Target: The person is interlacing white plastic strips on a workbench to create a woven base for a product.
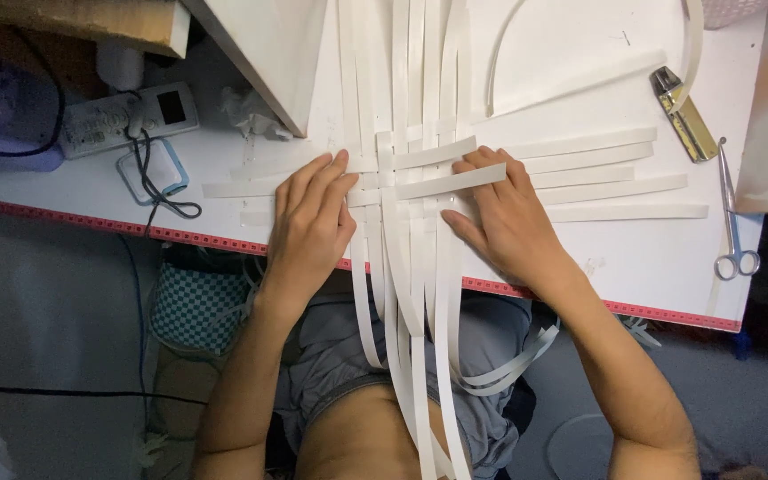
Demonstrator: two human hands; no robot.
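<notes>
A flat weave of long white strips (406,133) lies on the white table (633,258); upright strips run off the near edge over my lap, and crosswise strips (615,164) fan out to the right. My left hand (311,222) presses flat on the left side of the woven middle, fingers spread. My right hand (500,218) rests on the right side, fingertips on two crosswise strips that lift slightly at their left ends. Neither hand grips anything.
Scissors (732,236) and a metal clip tool (682,111) lie at the right of the table. A power strip (126,116) and small white device (155,169) with a black cable sit at the left. A white board (264,49) leans at the back.
</notes>
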